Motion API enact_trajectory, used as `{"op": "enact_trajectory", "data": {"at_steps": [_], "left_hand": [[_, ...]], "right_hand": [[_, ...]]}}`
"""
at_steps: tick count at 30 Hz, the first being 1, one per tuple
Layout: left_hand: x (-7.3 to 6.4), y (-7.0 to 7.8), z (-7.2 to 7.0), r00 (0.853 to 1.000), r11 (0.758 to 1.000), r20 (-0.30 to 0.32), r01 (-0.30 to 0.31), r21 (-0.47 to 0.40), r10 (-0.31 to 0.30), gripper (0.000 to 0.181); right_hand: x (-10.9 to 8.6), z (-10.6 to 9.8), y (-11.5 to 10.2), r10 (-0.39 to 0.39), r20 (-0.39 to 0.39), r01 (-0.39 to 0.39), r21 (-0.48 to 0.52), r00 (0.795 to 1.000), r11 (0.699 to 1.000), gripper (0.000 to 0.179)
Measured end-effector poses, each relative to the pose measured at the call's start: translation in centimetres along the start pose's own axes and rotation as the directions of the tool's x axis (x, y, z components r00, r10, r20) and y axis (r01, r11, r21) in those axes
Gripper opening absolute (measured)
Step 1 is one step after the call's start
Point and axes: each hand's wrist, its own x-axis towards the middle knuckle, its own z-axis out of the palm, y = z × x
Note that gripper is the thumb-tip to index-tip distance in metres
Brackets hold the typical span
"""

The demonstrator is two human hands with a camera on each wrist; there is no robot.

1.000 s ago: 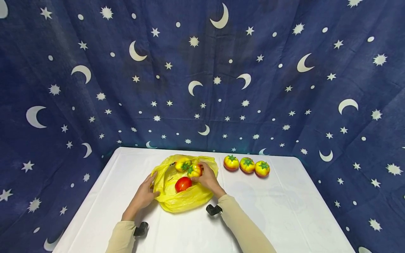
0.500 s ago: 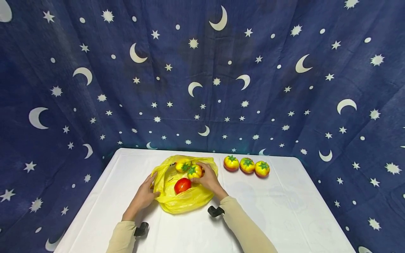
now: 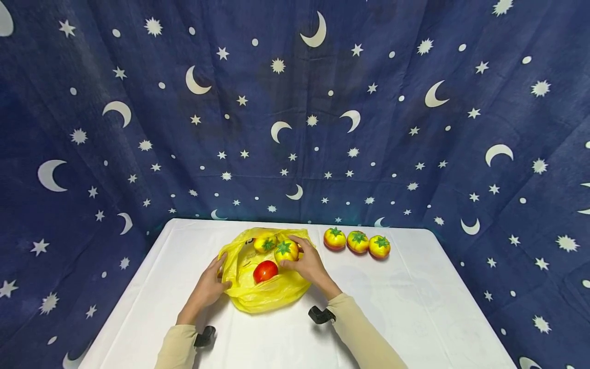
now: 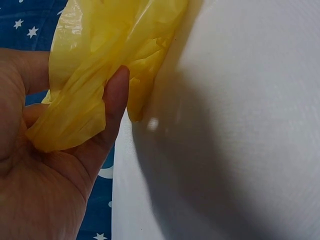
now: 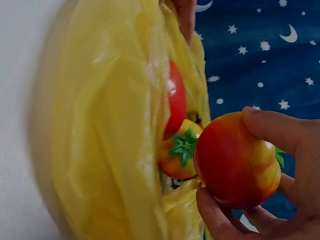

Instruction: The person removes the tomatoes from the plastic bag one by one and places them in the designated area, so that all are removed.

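Note:
A crinkled yellow plastic bag [image 3: 267,298] lies on the white table with its mouth spread. My left hand [image 3: 208,287] grips the bag's left rim; in the left wrist view the plastic runs between thumb and fingers. Between thumb and fingertips my right hand [image 3: 310,264] holds a yellow-and-red tomato [image 5: 235,160] with a green star-shaped top, at the right side of the bag's mouth. Inside the bag are another yellow-and-red tomato [image 3: 264,243] and one showing only a glossy red surface [image 3: 265,271].
Three more yellow-and-red tomatoes [image 3: 358,242] stand in a row at the back right of the white table [image 3: 405,307]. Behind the table hangs a dark blue cloth [image 3: 295,102] with moons and stars. Each wrist carries a black camera mount [image 3: 205,336].
My right hand has shifted slightly right and towards me with the tomato in its fingers, which shows more from above. The left hand keeps its hold on the bag. The head view has shifted a little.

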Motion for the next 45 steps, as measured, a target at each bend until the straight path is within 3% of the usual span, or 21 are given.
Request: {"op": "enact_trajectory", "data": {"at_steps": [20,39,45], "left_hand": [[-0.2,0.0,0.0,1.0,1.0,0.002,-0.004,0.009,0.004,0.089],[0.1,-0.3,-0.2,1.0,1.0,0.002,-0.011,0.001,0.011,0.09],[0.1,-0.2,-0.1,1.0,1.0,0.002,-0.008,-0.004,0.008,0.089]], "right_hand": [[-2.3,-2.2,-2.6,-0.067,-0.067,0.073,0.078,0.995,0.994,0.07],[-3.5,-5.3,-1.3,-0.046,-0.134,0.059,0.098,0.99,0.993,0.07],[-3.5,-6.0,0.5,-0.014,-0.162,0.03,0.097,0.987,0.995,0.072]]}}
